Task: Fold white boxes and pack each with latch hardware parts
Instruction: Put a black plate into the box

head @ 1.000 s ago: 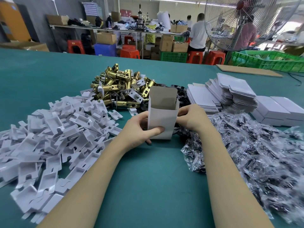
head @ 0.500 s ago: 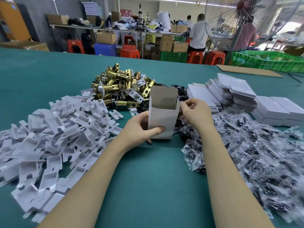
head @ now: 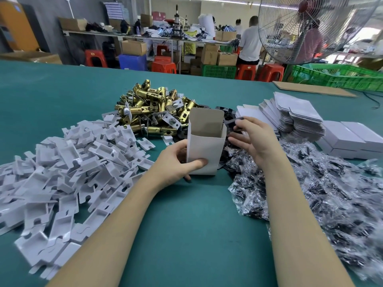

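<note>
1. My left hand (head: 176, 162) grips the upright white cardboard box (head: 204, 147) on the teal bench (head: 186, 224), mouth up for loading.
2. My right hand (head: 251, 138) pinches a small black part (head: 235, 121) beside the box's open top; its fingers (head: 244, 123) are clenched on it.

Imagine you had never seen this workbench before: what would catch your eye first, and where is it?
The upright open white box at the centre draws the eye, gripped by the left hand while the right hand pinches a dark part beside its rim. Behind it gleams a heap of brass latches. White plastic inserts sprawl to the left, and crinkled clear bags of dark parts to the right.
</note>
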Demonstrator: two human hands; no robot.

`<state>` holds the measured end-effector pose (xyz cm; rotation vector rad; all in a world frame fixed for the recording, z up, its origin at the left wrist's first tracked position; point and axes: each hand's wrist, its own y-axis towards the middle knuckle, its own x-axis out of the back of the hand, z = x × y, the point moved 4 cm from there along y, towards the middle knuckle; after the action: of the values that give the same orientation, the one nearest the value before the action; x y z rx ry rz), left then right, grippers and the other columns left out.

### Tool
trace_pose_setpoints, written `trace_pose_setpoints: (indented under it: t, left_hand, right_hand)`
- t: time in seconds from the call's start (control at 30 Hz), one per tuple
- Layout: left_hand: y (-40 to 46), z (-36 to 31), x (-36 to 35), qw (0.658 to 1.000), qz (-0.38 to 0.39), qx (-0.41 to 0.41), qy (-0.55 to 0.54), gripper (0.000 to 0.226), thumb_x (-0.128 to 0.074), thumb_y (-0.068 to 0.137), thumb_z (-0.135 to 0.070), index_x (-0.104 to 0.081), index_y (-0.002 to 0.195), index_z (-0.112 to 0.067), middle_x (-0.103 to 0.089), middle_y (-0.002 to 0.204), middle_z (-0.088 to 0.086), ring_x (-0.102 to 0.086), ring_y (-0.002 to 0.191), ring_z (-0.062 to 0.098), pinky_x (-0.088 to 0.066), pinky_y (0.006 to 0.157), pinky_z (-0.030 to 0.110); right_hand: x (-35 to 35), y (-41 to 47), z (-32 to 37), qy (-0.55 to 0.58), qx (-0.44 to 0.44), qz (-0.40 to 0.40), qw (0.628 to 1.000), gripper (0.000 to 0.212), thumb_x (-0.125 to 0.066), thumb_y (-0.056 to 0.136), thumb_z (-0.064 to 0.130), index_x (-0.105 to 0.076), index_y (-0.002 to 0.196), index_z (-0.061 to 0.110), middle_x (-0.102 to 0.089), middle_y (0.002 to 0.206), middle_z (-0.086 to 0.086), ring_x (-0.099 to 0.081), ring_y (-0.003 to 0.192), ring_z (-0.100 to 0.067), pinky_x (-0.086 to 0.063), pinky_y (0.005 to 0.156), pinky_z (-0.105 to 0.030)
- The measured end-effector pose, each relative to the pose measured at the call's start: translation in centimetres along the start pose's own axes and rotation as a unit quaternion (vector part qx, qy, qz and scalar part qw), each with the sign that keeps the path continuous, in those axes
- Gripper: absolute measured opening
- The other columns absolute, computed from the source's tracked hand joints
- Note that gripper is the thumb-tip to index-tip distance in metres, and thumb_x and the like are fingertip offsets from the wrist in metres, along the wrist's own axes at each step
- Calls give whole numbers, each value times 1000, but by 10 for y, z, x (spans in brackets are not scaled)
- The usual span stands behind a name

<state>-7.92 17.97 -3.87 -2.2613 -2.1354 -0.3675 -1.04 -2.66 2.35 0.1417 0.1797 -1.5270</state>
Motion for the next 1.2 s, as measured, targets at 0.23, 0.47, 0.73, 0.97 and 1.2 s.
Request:
trace_pose_setpoints:
  t: [0.23, 0.47, 0.73, 0.97, 1.2]
  left_hand:
    - [-1, -1, 0, 1000, 2, 0, -1, 46, -82, 71, -45, -70, 116, -43, -75, 111, -5, -72, 99, 19, -58, 57, 30]
    - [-1, -1, 0, 1000, 8, 1, -2, 40, -82, 80, -37, -69, 118, -41, -75, 112, -8, -71, 99, 20, -58, 60, 30]
    - [-1, 0, 1, 1000, 4, -1, 3, 35, -82, 81, -36, -70, 113, -43, -76, 109, -7, -71, 96, 15, -58, 59, 30]
    - [0, 0, 0, 1000, -1, 0, 4, 35, -83, 78, -41, -69, 109, -50, -76, 107, -10, -72, 95, 13, -58, 59, 30]
    - [0, 0, 0, 1000, -5, -3, 8, 37, -83, 78, -41, -68, 110, -52, -75, 105, -14, -71, 94, 9, -59, 58, 29]
  right_hand:
    - [-2, -17, 33, 97, 33, 67, 992, 13, -62, 98, 1, -66, 102, 13, -77, 80, 0, -75, 79, -20, -62, 70, -26]
    - [-12, -35, 68, 50, 111, 168, 978, 10, -72, 86, 15, -75, 90, 25, -76, 106, -8, -73, 91, -24, -58, 78, -27]
    - [-34, -50, 81, -114, 213, 247, 939, 24, -71, 89, 9, -79, 82, 29, -72, 88, 12, -59, 84, -5, -40, 71, -23]
    - [-45, -53, 78, -293, 174, 234, 911, 32, -59, 93, 3, -83, 86, 24, -76, 82, 7, -61, 72, -7, -48, 55, -16]
    - [-42, -47, 82, -432, 231, 142, 860, 26, -74, 90, 12, -78, 109, 29, -77, 92, 2, -72, 78, -9, -59, 72, -24]
